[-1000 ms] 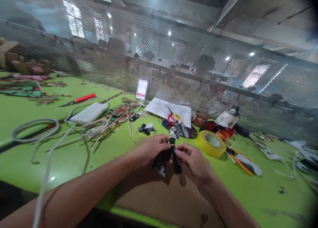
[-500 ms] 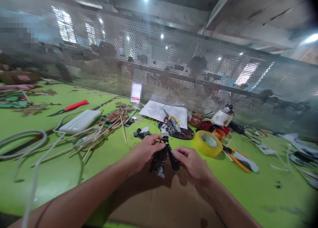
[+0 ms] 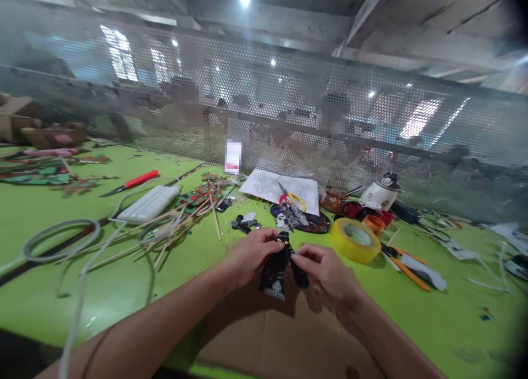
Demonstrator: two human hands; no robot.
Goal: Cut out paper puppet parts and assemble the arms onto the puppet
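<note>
My left hand [image 3: 253,258] pinches the upper part of a black flat jointed cut-out figure [image 3: 274,277] with small gold-coloured fasteners near its top. A narrow black strip-like limb [image 3: 300,275] hangs from the figure's right side, and my right hand [image 3: 325,266] has its fingers closed on it. Just beyond my fingers shows a cut-out head with a white face [image 3: 281,221] and grey patterned headdress; whether it joins the black figure I cannot tell. Under both hands lies brown cardboard [image 3: 264,335].
Yellow tape roll [image 3: 373,251], orange-handled pliers [image 3: 414,273] and paint pots [image 3: 371,223] are at right. Scissors [image 3: 295,200] rest on white paper [image 3: 258,182]. Leftward lie thin sticks [image 3: 216,217], a white power strip [image 3: 150,204] and a red-handled knife [image 3: 140,178]. A perforated screen [image 3: 264,109] stands behind.
The view has shifted slightly, so everything sits a little further right and lower. Both hands keep their hold on the black figure, whose lower part is turned slightly.
</note>
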